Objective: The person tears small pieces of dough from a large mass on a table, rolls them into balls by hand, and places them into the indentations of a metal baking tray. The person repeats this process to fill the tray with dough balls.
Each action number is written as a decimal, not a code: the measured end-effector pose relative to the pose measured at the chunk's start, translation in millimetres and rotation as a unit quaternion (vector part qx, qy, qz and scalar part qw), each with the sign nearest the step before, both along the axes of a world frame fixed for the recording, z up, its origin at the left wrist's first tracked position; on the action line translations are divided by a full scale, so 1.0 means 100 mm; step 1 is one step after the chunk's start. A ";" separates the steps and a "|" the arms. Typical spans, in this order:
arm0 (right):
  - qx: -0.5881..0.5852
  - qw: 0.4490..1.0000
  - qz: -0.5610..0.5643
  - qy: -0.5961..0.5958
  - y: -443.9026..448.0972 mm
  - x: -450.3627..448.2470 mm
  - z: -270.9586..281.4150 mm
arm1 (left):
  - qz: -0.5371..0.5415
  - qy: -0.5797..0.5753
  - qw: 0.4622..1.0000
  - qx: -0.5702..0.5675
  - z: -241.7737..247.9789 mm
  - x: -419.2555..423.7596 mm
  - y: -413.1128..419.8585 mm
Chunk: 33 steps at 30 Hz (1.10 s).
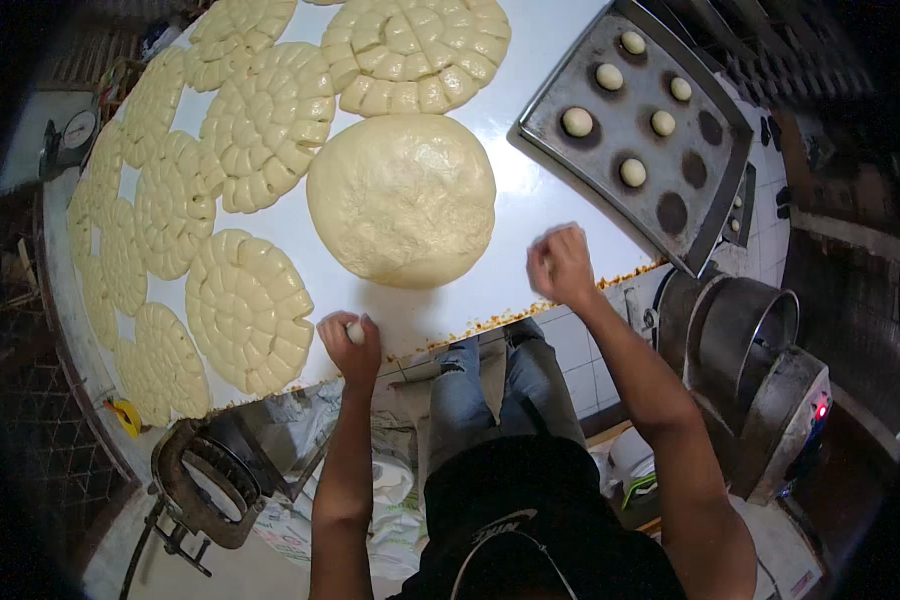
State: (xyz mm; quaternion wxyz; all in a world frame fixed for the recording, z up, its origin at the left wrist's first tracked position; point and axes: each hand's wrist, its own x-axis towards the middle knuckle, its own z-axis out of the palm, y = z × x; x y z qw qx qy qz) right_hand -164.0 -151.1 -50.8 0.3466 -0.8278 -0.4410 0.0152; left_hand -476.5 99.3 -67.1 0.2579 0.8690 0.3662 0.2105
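My left hand (pixel 351 352) is at the table's front edge, its fingers curled around a small dough ball (pixel 356 332). To the right, my right hand (pixel 562 264) rests low over the white tabletop (pixel 514 247) with bent fingers; whether dough lies beneath them is hidden. A large, smooth mound of dough (pixel 401 199) sits between and beyond both hands. Beyond my right hand, a dark metal baking tray (pixel 649 127) lies tilted in view and carries several small dough balls (pixel 632 172), set apart from one another. Some dark round marks on it are bare.
Several flat dough rounds cut into segments (pixel 247 311) cover the table's left side. A rusty edge (pixel 495 321) runs along the front. Below right stands a metal machine with a cylindrical drum (pixel 769 337) and a red light. A dial scale (pixel 75 131) stands far left.
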 end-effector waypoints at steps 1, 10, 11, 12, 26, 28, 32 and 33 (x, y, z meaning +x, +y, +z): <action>-0.015 0.991 -0.113 -0.064 0.26 0.04 0.00 | 0.032 -0.020 0.998 0.047 -0.02 0.32 0.02; -0.008 0.985 -0.166 -0.038 0.39 -0.12 -0.10 | 0.034 -0.022 0.998 0.057 -0.03 0.49 -0.07; 0.015 0.979 -0.203 -0.024 0.53 -0.14 -0.14 | -0.005 -0.025 0.999 0.038 -0.07 0.60 -0.24; 0.032 0.987 -0.157 -0.010 0.54 -0.33 -0.10 | -0.037 -0.021 0.999 0.026 -0.04 0.54 -0.41; 0.012 0.965 -0.052 0.257 -0.59 -0.66 0.18 | -0.012 0.015 0.991 -0.129 0.31 -0.13 -1.07; 0.011 0.953 -0.077 0.292 -0.89 -0.33 0.50 | 0.054 -0.001 0.964 -0.260 0.50 -0.11 -1.01; 0.102 0.936 -0.239 0.238 -1.42 0.56 1.01 | 0.000 -0.002 0.915 -0.404 1.04 0.84 -1.11; 0.073 0.947 -0.241 0.199 -1.52 0.80 0.93 | -0.018 -0.014 0.896 -0.444 1.10 1.22 -1.20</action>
